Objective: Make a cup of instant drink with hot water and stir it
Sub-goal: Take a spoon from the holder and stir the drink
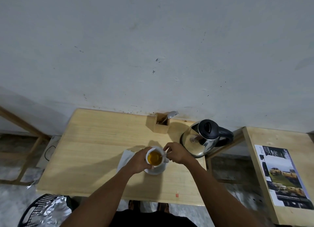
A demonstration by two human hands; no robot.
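Table (pixel 95 152): holds a steel kettle (pixel 202 140)
Cup (pixel 155 156): white ceramic on saucer (pixel 158 169), likely hot, breakable, full of amber drink
Left hand (pixel 140 160): wrapped round cup wall
Right hand (pixel 175 152): pinching spoon (pixel 165 154) dipped in drink

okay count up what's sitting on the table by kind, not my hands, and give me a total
Cups: 1
Saucers: 1
Kettles: 1
Wooden holders: 1
Napkins: 1
Stirring spoons: 1
Utensils in the holder: 2, a spoon and a fork
Total: 8
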